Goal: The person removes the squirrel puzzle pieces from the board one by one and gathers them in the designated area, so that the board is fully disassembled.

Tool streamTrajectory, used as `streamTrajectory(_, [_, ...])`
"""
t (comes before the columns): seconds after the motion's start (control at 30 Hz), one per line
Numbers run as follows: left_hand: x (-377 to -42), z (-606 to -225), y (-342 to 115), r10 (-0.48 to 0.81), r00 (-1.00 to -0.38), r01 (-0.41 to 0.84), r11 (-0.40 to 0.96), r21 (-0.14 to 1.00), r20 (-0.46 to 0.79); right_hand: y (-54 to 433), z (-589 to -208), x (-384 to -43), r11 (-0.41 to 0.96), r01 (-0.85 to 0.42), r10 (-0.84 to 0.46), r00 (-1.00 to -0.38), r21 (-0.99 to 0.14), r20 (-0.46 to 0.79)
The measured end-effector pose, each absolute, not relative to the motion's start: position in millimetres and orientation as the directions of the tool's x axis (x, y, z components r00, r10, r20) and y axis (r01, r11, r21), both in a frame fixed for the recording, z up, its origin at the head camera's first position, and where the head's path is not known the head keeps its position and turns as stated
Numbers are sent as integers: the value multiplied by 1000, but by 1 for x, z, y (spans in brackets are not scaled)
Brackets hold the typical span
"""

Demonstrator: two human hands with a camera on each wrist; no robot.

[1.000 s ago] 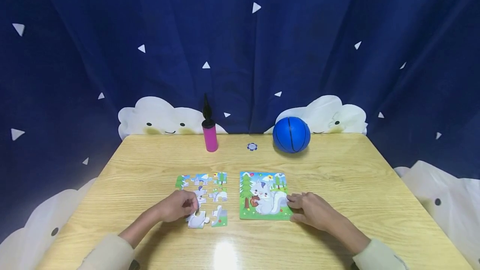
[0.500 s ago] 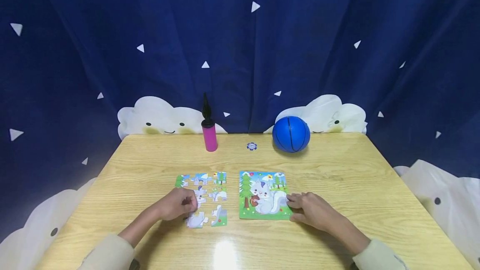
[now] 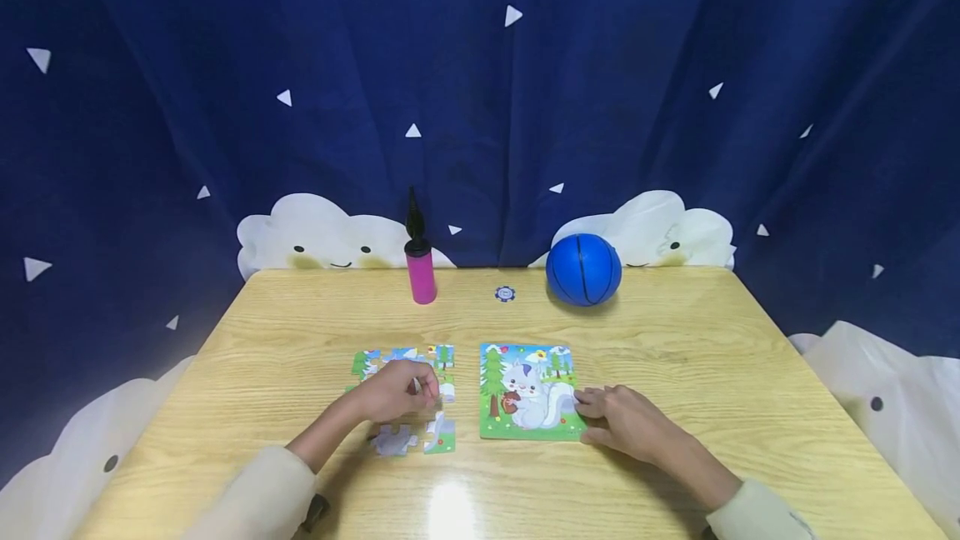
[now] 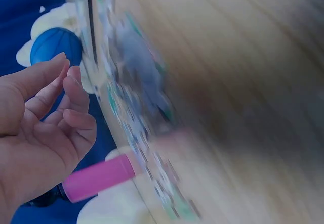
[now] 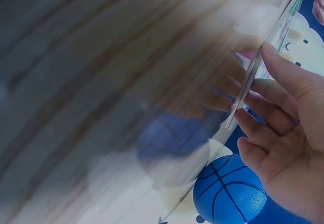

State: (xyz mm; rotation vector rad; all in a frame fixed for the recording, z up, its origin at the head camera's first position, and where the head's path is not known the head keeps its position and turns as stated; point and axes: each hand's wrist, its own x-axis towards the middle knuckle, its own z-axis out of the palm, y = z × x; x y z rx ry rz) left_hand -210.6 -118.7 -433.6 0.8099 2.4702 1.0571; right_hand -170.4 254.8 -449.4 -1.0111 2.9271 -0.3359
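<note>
My left hand [image 3: 397,390] is over the loose jigsaw pieces [image 3: 441,433], covering the middle ones. In the left wrist view its thumb and index fingertips meet with nothing visible between them, and the other fingers curl. A grey piece [image 3: 393,440] lies below the hand. To the right lies a square squirrel picture [image 3: 525,394] with a green and blue background. My right hand [image 3: 622,423] rests at its right edge, fingertips touching that edge and thumb by the lower right corner. The right wrist view shows the fingertips [image 5: 243,115] against the thin edge, not wrapped round it.
A pink pump [image 3: 422,273] with a black nozzle stands behind the pieces. A blue ball [image 3: 583,270] sits at the back right, and a round blue-and-white chip [image 3: 505,294] lies between them. A dark blue curtain [image 3: 480,107] hangs behind the wooden table [image 3: 570,490].
My left hand has moved right and slightly up, off the left side of the pieces to over their middle and right. The right hand and squirrel picture stay put.
</note>
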Motion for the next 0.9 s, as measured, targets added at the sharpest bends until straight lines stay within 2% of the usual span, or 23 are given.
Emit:
streamTrajectory(0.6, [-222, -440, -53, 632, -766, 317, 532, 785, -119, 255, -449, -171, 751, -632, -632, -772, -191, 68])
streamTrajectory(0.9, [-222, -445, -35, 618, -774, 329, 575, 750, -134, 256, -453, -171, 750, -639, -635, -768, -171, 84])
